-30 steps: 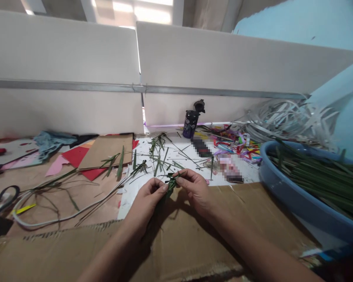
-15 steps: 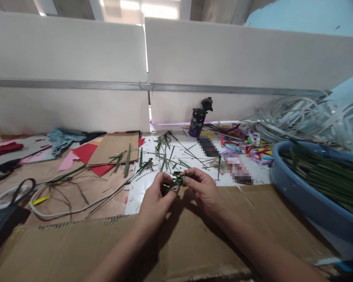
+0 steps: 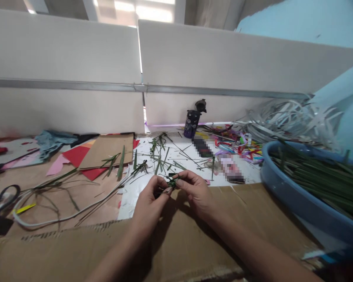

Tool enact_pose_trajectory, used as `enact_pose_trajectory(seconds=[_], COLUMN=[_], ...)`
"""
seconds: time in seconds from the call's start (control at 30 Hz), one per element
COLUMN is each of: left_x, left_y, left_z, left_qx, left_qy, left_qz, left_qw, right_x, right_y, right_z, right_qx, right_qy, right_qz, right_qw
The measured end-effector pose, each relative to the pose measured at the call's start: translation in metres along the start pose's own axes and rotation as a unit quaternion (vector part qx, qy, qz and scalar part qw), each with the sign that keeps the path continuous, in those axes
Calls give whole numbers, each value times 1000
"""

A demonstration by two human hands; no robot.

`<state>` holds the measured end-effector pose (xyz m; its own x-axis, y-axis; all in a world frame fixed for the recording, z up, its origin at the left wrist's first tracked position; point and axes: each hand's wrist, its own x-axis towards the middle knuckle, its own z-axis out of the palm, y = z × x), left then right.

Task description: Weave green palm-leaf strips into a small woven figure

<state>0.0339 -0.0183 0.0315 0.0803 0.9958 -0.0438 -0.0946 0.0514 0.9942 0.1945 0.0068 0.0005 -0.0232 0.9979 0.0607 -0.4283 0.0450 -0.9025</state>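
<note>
A small folded or woven piece of green leaf strips (image 3: pixel 172 182) is held between both hands, above the far edge of a brown cardboard sheet (image 3: pixel 200 235). My left hand (image 3: pixel 150 199) pinches it from the left, thumb on the near side. From the right, my right hand (image 3: pixel 195 192) pinches its upper right part between thumb and forefinger. Fingers cover much of the piece, so its exact shape is hard to make out. Just beyond the hands, loose green leaf scraps (image 3: pixel 161 158) lie scattered on a white surface.
A blue basin (image 3: pixel 278 188) full of long green leaves stands at right. Behind it lie clear plastic strips (image 3: pixel 288 117) and coloured strips (image 3: pixel 241 147). A dark bottle (image 3: pixel 191 123) has its lid up. At left are a cardboard piece (image 3: pixel 106 150), red paper (image 3: pixel 79 154) and a white cable (image 3: pixel 76 211).
The whole view has shifted slightly, so things sit further left. Both hands still pinch the leaf piece, with only small finger movement.
</note>
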Motion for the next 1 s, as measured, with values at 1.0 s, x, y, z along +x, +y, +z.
enact_pose_trajectory(seconds=[1.0], left_x=[13], left_y=[-6], left_z=[-15], left_qx=[56], left_qy=[-16], left_qz=[7], left_qw=[998], right_x=[11], right_y=[-11], right_z=[6], right_qx=[40], right_qy=[39], right_qz=[-10], right_qw=[998])
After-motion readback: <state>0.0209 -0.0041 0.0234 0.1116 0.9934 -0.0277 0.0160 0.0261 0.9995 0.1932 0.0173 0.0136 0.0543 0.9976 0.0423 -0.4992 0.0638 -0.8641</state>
